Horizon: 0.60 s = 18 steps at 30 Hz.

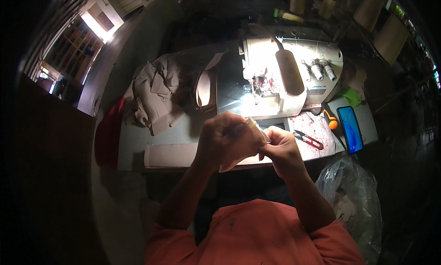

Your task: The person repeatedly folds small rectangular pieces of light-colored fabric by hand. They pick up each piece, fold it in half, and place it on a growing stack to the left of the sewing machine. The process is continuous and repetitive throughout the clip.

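A small piece of pale beige fabric is stretched between my two hands, just in front of the sewing machine. My left hand is closed round it from the left, and part of the cloth hangs below that hand. My right hand pinches the fabric's right end between thumb and fingers. A bright lamp lights the machine's needle area behind the hands. Under my wrists, a long flat strip of beige fabric lies along the table's front edge.
Crumpled beige cloth and a folded piece lie left of the machine. To the right are red thread snips, an orange-handled tool and a phone. A clear plastic bag hangs below the table's right edge.
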### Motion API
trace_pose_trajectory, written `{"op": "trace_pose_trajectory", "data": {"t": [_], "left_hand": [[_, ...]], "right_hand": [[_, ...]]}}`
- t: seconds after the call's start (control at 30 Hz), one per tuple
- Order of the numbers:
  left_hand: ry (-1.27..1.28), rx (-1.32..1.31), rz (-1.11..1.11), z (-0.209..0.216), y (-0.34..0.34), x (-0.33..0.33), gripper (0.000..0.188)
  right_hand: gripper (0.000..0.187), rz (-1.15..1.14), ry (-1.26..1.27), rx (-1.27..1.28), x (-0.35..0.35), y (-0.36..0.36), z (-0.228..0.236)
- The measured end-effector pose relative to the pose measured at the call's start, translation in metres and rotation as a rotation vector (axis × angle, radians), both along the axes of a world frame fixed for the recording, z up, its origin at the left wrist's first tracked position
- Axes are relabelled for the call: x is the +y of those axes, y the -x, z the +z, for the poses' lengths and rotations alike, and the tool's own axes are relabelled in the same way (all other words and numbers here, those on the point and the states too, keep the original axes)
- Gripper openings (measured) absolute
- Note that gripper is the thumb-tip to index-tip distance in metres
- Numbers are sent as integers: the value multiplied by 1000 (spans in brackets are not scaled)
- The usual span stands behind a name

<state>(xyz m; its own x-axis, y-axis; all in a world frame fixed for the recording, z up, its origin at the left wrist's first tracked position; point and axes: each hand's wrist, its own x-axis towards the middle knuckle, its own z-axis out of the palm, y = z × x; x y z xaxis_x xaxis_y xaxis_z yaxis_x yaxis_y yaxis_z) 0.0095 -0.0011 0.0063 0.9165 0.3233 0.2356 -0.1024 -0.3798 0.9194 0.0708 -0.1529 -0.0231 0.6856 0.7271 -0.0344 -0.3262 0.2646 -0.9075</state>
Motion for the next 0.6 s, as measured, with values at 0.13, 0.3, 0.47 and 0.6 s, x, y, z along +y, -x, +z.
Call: {"op": "trace_pose_trajectory", "data": {"t": [0.13,0.3,0.47,0.6], "left_hand": [[6,68,12,3,-7,3,9],[-124,-26,-27,-4,-25,6,7],[-426,-80,-41,-15,-49,12,9],[-680,-201,-61,-30,-59,19,9]], "right_hand": [[11,40,58,80,-1,-2,4],[12,-25,33,134,0,-4,-3],[13,-127,77,197,12,-11,-22],[14,-157,198,79,16,-17,-38]]}}
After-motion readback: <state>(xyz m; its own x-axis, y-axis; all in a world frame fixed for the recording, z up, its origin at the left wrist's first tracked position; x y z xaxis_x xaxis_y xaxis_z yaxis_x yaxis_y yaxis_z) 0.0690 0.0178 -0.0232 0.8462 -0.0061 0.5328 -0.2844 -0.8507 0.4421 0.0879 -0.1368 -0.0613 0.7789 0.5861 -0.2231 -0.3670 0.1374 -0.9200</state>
